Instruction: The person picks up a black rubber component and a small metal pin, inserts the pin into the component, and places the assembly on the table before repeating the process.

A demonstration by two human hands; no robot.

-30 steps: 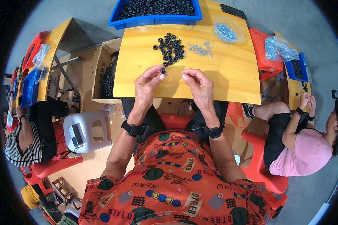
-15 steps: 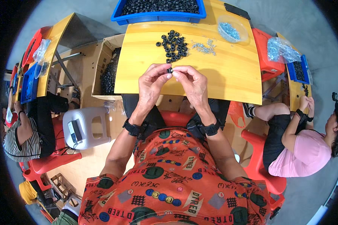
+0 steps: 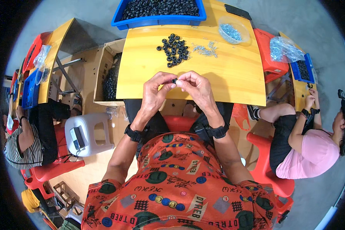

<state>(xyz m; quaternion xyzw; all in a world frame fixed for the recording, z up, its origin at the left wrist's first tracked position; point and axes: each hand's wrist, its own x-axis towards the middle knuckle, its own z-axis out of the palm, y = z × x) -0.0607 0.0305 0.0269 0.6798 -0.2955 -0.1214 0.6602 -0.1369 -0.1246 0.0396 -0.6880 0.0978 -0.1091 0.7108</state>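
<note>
- Black rounded piece [image 3: 174, 81] raised over the near part of the yellow surface [image 3: 142, 57], between left hand [image 3: 156, 89] and right hand [image 3: 197, 88].
- Both hands nearly closed, thumbs and forefingers pinched on this piece; cannot tell of anything smaller inside the grip.
- At 12 o'clock from the hands: loose pile of black pieces [image 3: 174, 49] on the surface.
- Between 1 and 2 o'clock, just beside the pile: scatter of small silver parts [image 3: 205, 50].
- Farther along that line: round clear tub [image 3: 246, 35], silvery-blue parts [image 3: 230, 32] inside.
- Between 11 and 12 o'clock: blue tray [image 3: 159, 23] heaped with similar black pieces.
- At 9 o'clock, beside the surface: cardboard box [image 3: 102, 73].
- At 4 o'clock, well apart: seated person in pink [image 3: 314, 153].
</note>
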